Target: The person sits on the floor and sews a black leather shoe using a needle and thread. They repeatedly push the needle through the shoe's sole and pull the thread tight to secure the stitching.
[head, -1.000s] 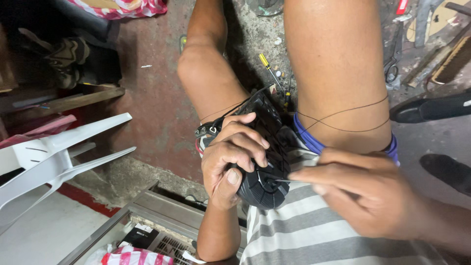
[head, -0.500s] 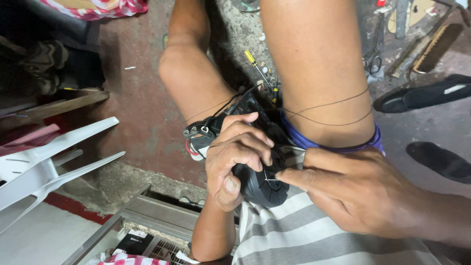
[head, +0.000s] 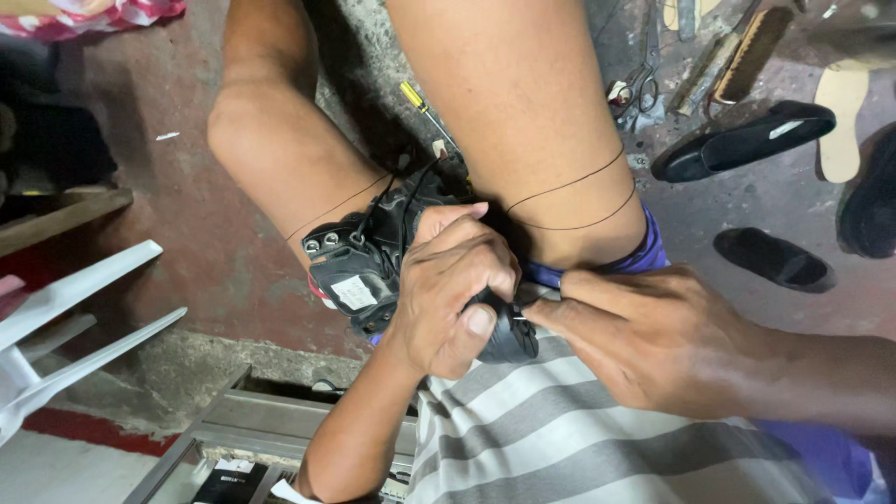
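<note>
A black lace-up shoe [head: 364, 261] is wedged between my knees, its heel turned toward me. My left hand [head: 448, 289] wraps around the heel and grips it, thumb pressed on the back. My right hand [head: 653, 336] pinches a small metal needle [head: 519, 318] at the heel edge, fingertips tight against the shoe. Thin black thread [head: 569, 182] runs across both of my thighs from the shoe.
On the floor to the right lie a black shoe [head: 742, 140], a black sole [head: 773, 259], a pale insole [head: 843, 117], a brush [head: 751, 42] and scissors [head: 635, 98]. A yellow-handled screwdriver [head: 415, 98] lies between my legs. White plastic chair legs [head: 65, 317] stand at left.
My right hand has moved in toward the shoe's heel and now pinches right against it. The left hand has kept its grip on the shoe.
</note>
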